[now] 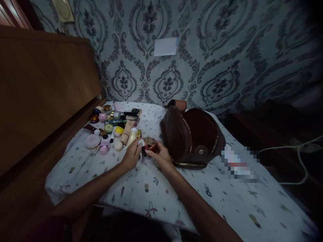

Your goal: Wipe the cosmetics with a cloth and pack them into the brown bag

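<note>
Pinching a shiny reddish-gold jar (150, 143) in the fingers of the right hand (163, 156), a white cloth (141, 143) at its left side in those of the left hand (131, 157). Holding both over the bench (161, 193), with crowded cosmetics (109, 128) left of and beyond the fingers, a gaping brown bag (176, 132) just right.

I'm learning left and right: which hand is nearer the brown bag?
The right. The right hand is close beside the bag, at its near left corner in the picture. The left hand is farther left, nearer the cosmetics.
</note>
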A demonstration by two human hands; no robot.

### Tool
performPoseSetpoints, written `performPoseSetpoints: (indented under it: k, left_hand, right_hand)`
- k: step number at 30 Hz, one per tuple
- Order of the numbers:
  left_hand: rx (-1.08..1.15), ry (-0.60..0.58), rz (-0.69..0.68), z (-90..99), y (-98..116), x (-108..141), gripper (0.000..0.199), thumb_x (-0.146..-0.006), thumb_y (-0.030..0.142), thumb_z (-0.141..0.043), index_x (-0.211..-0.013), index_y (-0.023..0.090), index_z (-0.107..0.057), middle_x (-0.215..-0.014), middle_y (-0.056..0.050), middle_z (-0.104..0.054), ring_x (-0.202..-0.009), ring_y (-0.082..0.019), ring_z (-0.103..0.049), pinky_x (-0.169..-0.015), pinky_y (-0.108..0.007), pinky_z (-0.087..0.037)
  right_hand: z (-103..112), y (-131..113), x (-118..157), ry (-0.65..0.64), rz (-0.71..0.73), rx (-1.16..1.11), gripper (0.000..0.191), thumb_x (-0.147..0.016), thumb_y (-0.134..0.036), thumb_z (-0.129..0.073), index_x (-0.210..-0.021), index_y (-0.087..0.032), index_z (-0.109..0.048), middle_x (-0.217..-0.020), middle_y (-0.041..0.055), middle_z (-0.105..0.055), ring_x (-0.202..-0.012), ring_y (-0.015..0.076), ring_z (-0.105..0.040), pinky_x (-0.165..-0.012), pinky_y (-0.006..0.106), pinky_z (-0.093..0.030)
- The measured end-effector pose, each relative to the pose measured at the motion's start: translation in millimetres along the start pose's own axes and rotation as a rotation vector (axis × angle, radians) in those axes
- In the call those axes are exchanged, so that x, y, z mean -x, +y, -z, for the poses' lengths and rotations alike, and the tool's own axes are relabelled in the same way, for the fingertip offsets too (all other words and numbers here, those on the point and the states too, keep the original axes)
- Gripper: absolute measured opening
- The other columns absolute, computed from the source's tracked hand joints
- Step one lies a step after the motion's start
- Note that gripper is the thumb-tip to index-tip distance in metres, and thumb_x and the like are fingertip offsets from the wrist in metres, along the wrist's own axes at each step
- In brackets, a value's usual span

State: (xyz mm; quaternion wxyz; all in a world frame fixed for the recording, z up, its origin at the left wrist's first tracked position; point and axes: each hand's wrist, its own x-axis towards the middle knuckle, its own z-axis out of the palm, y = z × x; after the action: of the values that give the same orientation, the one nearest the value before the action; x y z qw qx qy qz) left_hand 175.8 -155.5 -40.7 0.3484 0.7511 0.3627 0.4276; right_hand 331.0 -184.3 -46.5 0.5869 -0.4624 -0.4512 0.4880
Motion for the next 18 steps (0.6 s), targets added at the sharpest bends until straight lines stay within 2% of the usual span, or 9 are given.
performPoseSetpoints:
  k: [5,11,14,18]
  left_hand:
    - [-0.113,-0.057,-0.013,7.0,-13.0,-0.4,0.036,-0.1,0.036,-0.035,-0.119,0.015,-0.056,-0.113,-0.014,-0.066,-0.105,-0.024,-0.06,-0.097,-0.04,-0.046]
    - [-0.249,-0.017,-0.013,17.5,-25.4,-8.4,0.032,-0.097,0.031,-0.04,-0.117,0.015,-0.06,-0.112,-0.014,-0.067,-0.103,-0.025,-0.061,-0.097,-0.042,-0.046]
    - [-0.236,0.016,-0.033,25.6,-23.7,-12.0,0.03,-0.095,0.031,-0.044,-0.115,0.017,-0.063,-0.113,-0.011,-0.068,-0.107,-0.024,-0.06,-0.099,-0.04,-0.045]
    - [-0.169,0.075,-0.064,34.8,-11.5,-14.0,0.029,-0.093,0.032,-0.049,-0.111,0.016,-0.065,-0.112,-0.011,-0.068,-0.107,-0.024,-0.061,-0.099,-0.04,-0.045]
  right_hand:
    - [3.7,6.2,-3.3,0.003,0.095,0.304,0.046,-0.061,-0.034,-0.078,-0.101,-0.017,-0.063,-0.092,0.0039,-0.071,-0.084,0.0205,-0.065,-0.081,0.035,-0.052]
    - [-0.6,8.0,4.5,-0.073,0.184,0.509,0.047,-0.065,-0.033,-0.074,-0.108,-0.019,-0.061,-0.097,0.0036,-0.07,-0.086,0.0209,-0.065,-0.081,0.034,-0.051]
    - [-2.1,5.9,8.3,-0.136,0.248,0.656,0.045,-0.066,-0.029,-0.073,-0.108,-0.021,-0.063,-0.099,0.0048,-0.07,-0.091,0.0231,-0.063,-0.083,0.037,-0.05]
    - [-1.6,3.6,9.4,-0.147,0.318,0.74,0.041,-0.066,-0.027,-0.073,-0.105,-0.019,-0.065,-0.105,0.008,-0.068,-0.1,0.0269,-0.06,-0.09,0.041,-0.048]
